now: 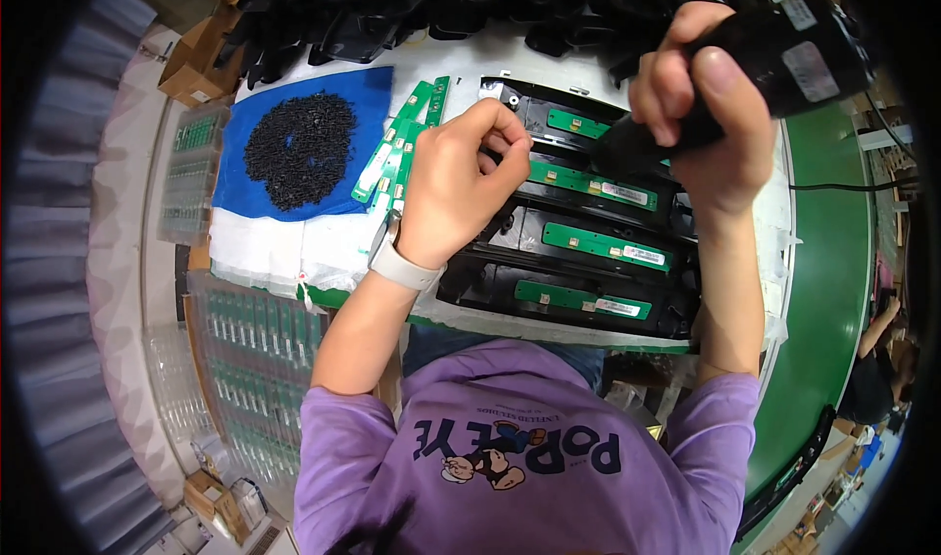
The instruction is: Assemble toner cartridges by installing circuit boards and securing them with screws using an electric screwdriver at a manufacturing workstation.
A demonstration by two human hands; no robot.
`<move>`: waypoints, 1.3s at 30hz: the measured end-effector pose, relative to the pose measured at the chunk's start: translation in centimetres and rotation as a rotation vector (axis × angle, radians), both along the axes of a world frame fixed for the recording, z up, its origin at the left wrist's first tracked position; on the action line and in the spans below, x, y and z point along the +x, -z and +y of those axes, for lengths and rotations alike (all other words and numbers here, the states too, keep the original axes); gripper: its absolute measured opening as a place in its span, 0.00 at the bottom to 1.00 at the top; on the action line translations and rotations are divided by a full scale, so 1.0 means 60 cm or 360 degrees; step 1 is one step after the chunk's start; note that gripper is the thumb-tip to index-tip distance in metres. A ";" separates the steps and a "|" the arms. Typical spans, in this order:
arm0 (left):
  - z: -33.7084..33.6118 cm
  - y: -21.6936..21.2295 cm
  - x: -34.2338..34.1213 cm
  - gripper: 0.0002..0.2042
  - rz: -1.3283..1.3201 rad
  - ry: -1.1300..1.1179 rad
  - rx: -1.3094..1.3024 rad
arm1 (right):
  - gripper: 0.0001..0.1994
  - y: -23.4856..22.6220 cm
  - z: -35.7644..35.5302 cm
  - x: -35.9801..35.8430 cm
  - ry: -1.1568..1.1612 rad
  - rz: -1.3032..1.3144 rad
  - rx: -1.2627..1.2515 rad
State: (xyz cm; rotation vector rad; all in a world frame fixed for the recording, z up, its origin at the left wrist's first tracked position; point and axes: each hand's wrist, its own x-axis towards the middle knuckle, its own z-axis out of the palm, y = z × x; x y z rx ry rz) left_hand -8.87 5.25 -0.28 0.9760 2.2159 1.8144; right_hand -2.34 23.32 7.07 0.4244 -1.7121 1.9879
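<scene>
Right grip: your right hand [706, 114] was wrapped around a black tool [784, 65], its thumb laid along the body and pale labels showing at the rear end.
Tool nose: it slanted down and leftward over the two farthest housings; you could not tell from this view whether it touched anything.
Left grip: your left hand [466, 177] had its fingers curled and its thumb brought near the index fingertip; whether a small piece sat between them could not be told. It hovered by the left ends of the housings, a watch [404, 269] on its wrist.
Housings: four long black housings [480, 285] lay side by side in front of you, running left to right.
Fitted boards: each housing held a narrow green board [605, 248], some with a white label near the right end.
Loose boards: more green strips [392, 158] lay overlapped just left of your left hand.
Cloth: farther left, a blue cloth [372, 89] bore a heap of tiny black pieces [323, 143].
Table: a white cover [265, 246] lay beneath it all.
Far edge: dark parts [363, 35] were piled there.
Lower left: clear trays [255, 359] held rows of green strips.
</scene>
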 end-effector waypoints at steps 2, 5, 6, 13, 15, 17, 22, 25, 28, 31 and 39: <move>-0.001 0.002 0.002 0.03 -0.0016 0.0002 -0.0030 | 0.14 0.005 -0.003 -0.006 0.0030 -0.0006 0.0030; -0.002 -0.002 0.001 0.03 0.0023 0.0026 -0.0107 | 0.13 0.009 -0.004 -0.009 0.0033 -0.0014 0.0026; -0.002 -0.001 0.001 0.03 0.0020 0.0024 -0.0106 | 0.13 0.011 -0.005 -0.010 0.0031 -0.0018 0.0027; -0.003 -0.005 0.001 0.04 0.0093 0.0049 -0.0183 | 0.12 0.018 -0.013 -0.013 0.0031 -0.0091 -0.0009; -0.003 -0.003 0.000 0.04 0.0139 0.0063 -0.0180 | 0.10 0.006 -0.018 -0.008 0.0140 -0.0283 0.0209; -0.002 -0.004 0.000 0.04 0.0172 0.0093 -0.0277 | 0.08 0.010 -0.029 -0.018 0.0123 -0.0213 0.0057; 0.001 0.003 -0.002 0.04 0.0109 0.0092 -0.0137 | 0.12 0.005 -0.030 -0.015 0.0118 -0.0280 0.0298; 0.000 0.005 -0.004 0.05 0.0098 0.0104 -0.0148 | 0.11 0.002 -0.034 -0.009 0.0180 -0.0265 0.0281; -0.002 0.012 -0.005 0.07 -0.0023 0.0103 -0.0015 | 0.12 0.002 -0.033 -0.006 0.0229 -0.0215 0.0233; -0.005 -0.002 -0.004 0.08 -0.0434 0.0176 0.0286 | 0.18 0.006 0.000 -0.003 -0.0077 0.0041 -0.0098; -0.029 -0.019 -0.015 0.08 -0.0980 0.0499 0.0478 | 0.19 -0.025 0.014 0.019 -0.0267 0.0261 -0.0759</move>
